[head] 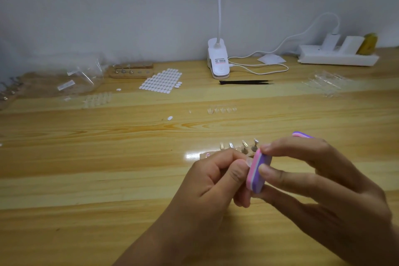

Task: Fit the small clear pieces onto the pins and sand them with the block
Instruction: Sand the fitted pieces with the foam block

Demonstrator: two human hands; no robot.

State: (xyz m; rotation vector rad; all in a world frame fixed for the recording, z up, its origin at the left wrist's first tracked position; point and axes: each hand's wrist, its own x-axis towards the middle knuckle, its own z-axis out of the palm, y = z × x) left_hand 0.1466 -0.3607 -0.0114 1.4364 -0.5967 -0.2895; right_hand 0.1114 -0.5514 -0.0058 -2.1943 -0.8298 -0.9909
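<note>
Two hands met near the front right of the table (86, 157); the right hand (319, 179) held the pink and purple block (259, 174) between its fingertips (264, 168); the left hand (213, 181) had its thumb and finger curled tight, pinching a pale bit against the block's side; that bit was probably the clear piece (249, 160), but it was too small and see-through to be sure. A good rub would likely need short, soft strokes, the block kept flat and the piece held firmly so it did not pop away. I could not tell if the piece sat on a pin; the pins (244, 147) stood just behind the hands, partly hidden; spare clear pieces (222, 110) lay farther back.
</note>
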